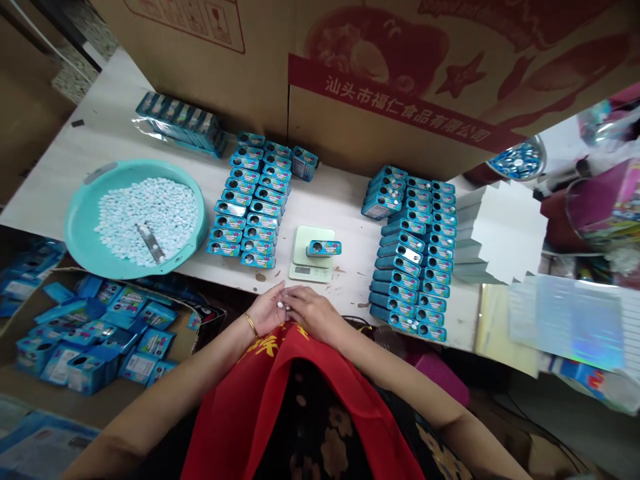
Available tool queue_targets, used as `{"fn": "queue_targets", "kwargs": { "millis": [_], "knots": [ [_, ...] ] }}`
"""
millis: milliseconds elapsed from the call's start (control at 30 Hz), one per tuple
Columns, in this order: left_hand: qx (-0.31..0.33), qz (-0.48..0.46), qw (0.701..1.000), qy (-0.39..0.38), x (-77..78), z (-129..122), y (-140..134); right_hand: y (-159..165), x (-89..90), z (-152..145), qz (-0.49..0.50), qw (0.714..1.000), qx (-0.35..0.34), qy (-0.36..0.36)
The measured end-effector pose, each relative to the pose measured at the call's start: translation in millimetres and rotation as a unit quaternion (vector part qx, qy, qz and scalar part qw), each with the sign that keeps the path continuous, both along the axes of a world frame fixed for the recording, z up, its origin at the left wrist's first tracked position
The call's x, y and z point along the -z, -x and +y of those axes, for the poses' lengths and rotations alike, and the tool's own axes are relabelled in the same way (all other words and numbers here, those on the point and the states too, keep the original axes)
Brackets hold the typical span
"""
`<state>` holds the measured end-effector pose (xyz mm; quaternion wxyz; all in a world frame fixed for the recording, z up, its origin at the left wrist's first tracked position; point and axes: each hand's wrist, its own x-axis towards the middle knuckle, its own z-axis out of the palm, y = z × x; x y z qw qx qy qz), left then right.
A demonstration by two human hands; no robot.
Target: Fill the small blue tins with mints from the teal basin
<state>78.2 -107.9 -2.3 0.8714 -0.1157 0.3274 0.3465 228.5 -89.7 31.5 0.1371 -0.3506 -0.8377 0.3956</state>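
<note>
My left hand is cupped in front of my red apron, with small white candies in its palm. My right hand meets it there, its bent fingers over the left fingertips and palm; what they pinch, if anything, is hidden. Just beyond both hands, a pale green digital scale bears one blue candy box. A turquoise basin to the left holds a heap of white candies, with a metal scoop lying on them.
Blue boxes stand in two rows left of the scale and in more rows on its right. A large carton closes off the back. At lower left, an open carton holds several blue boxes. White folded card stands at right.
</note>
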Motion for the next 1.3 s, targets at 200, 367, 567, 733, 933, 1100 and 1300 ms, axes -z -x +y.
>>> {"fn": "queue_targets", "kwargs": {
  "millis": [200,367,567,733,933,1100,1300],
  "knots": [
    [0.056,0.041,0.997,0.026,-0.6,-3,-3,14,10.2,-8,-0.029,0.997,-0.067,0.009],
    [0.040,0.032,0.998,0.023,0.6,-5,0,14,13.7,-6,-0.047,0.996,-0.076,0.011],
    [0.013,0.022,1.000,0.011,-5.6,1,-3,15,15.3,-2,-0.027,0.998,-0.061,-0.011],
    [-0.024,0.008,1.000,0.001,-6.7,13,-8,6,13.8,10,0.020,1.000,0.008,-0.015],
    [-0.033,0.049,0.998,-0.011,-7.9,24,-4,-23,10.3,66,0.038,0.976,0.207,-0.055],
    [-0.032,0.065,0.997,0.002,-8.2,19,1,-30,17.5,94,0.018,0.968,0.243,-0.064],
    [-0.045,0.088,0.994,0.038,-1.5,6,10,-37,23.5,81,0.129,0.930,0.345,0.001]
  ]
}}
